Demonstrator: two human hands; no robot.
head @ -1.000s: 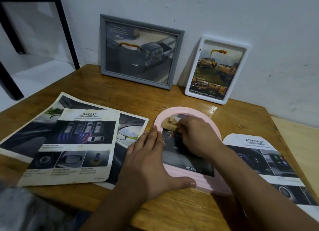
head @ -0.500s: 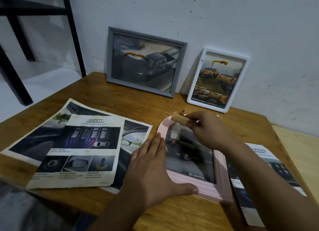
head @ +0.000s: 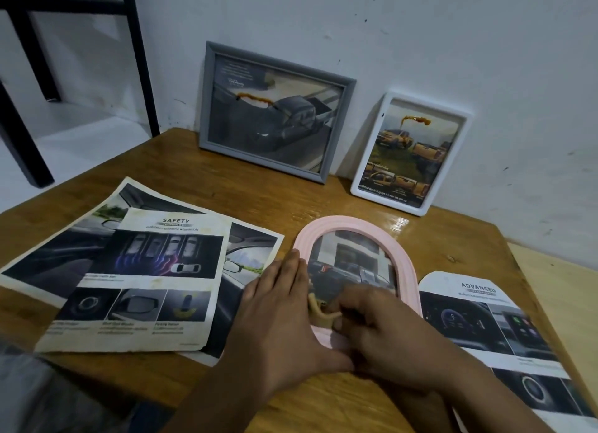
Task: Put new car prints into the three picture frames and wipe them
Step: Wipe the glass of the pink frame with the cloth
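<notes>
Pink and arch-topped, the frame (head: 357, 225) lies flat near the tabletop's (head: 453, 238) front edge as the right hand (head: 385, 339), fingers pinching a tan cloth (head: 318, 313), has swept from the arch down to the lower glass; the left hand (head: 284, 322), fingers spread, steadies it. Wiping looks underway; the car print shows clearly.

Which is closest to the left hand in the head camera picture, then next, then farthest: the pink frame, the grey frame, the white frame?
From the left hand:
1. Pink frame, touching it, flat on the table.
2. Grey frame, behind, leaning on the wall.
3. White frame, far right, leaning on the wall.
</notes>
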